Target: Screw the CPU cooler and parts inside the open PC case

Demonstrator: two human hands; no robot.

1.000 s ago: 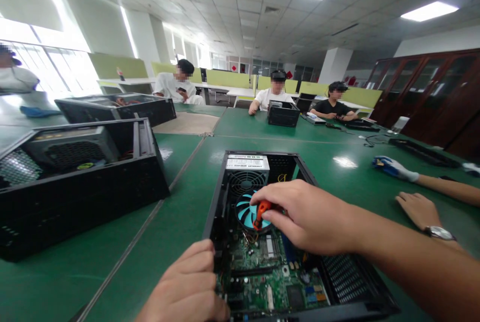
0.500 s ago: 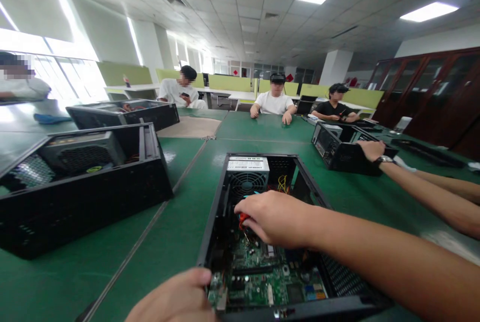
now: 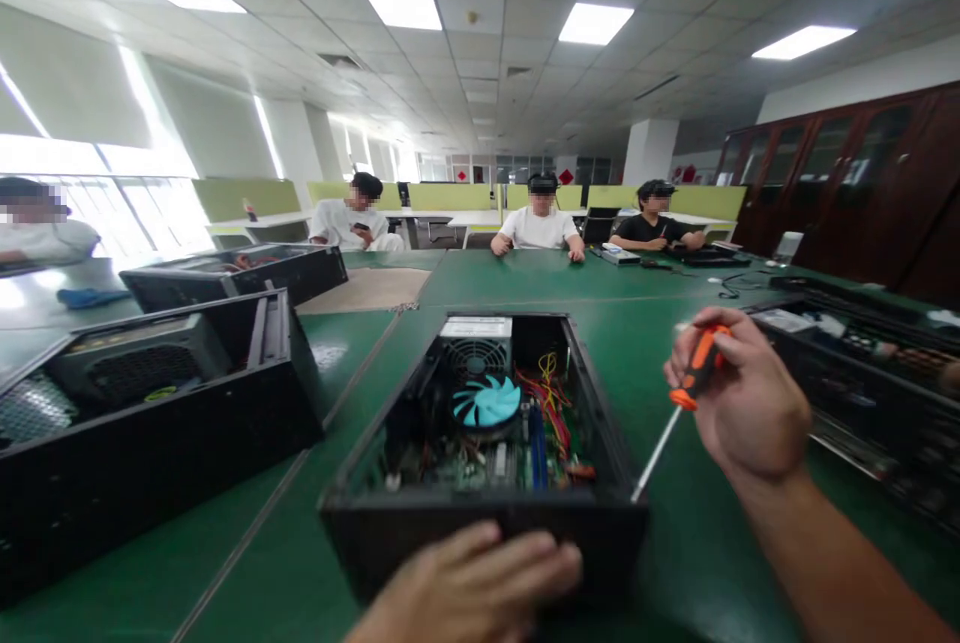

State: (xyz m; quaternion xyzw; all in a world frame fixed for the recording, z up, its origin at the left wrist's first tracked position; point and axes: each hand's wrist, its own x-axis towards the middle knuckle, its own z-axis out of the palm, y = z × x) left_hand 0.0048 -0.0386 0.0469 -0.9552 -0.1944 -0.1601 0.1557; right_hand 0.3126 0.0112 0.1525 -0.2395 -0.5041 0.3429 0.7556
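A person's two bare hands work at a green table (image 3: 487,268), seen from the head. Toward the table's near edge, midway between its sides, lies an open black computer case (image 3: 592,523), its inside facing up.

The left hand (image 3: 480,583) is laid against the case's near wall, fingers extended and slightly blurred, not closed around anything. The right hand (image 3: 750,413) is raised just beyond the case's right edge, fingers curled around the orange-and-black handle of a screwdriver (image 3: 701,368). Its metal shaft slants down to the left, ending at the case's near right corner; whether the tip touches it is unclear.

Inside the case, a power supply (image 3: 475,355) with a round grille sits at the far edge. Just in front is a light-blue fan (image 3: 487,401). Red and yellow wires (image 3: 555,403) bunch near the right wall, beside blue slots (image 3: 538,448) on the circuit board.

Toward the table's left edge stands another open case (image 3: 165,453), with a third case (image 3: 247,273) behind it. A beige sheet (image 3: 367,289) lies near the far edge. Toward the right edge is one more open case (image 3: 862,393), partly cut off.

Along the far edge sit a person in white looking at a phone (image 3: 361,227), a person in a white shirt (image 3: 538,228) and a person in a black shirt (image 3: 651,228).
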